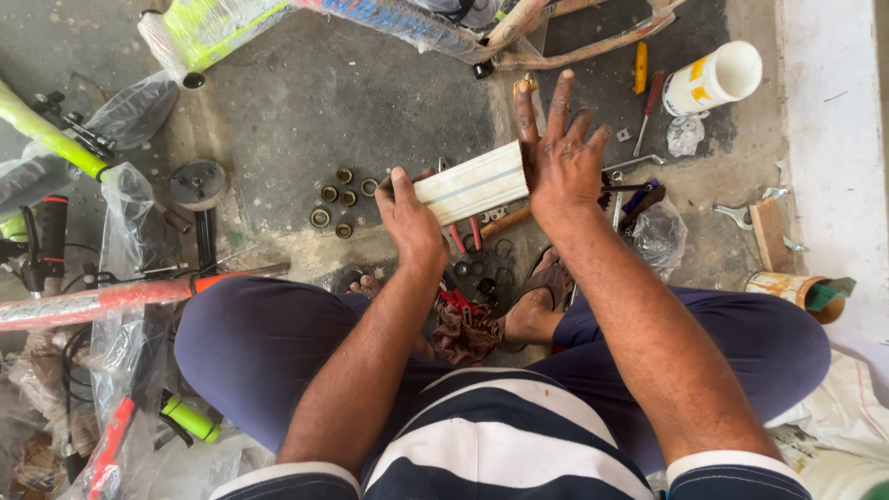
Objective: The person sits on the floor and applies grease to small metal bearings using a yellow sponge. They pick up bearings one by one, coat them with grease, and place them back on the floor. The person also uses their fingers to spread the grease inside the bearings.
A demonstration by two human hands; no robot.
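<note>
Person sits on the concrete floor, holding a white ribbed tube above the feet.

The left hand grips its left end; the right hand, fingers spread flat, presses the right end. Small metal rings lie left, tools crowd right.

You are seated in a bicycle repair workshop: plastic-wrapped bicycle frames at left, bearing rings and hand tools spread on the stained concrete floor, grease tub far right.

Stained grey concrete floor — white wall at right, daylight.
</note>
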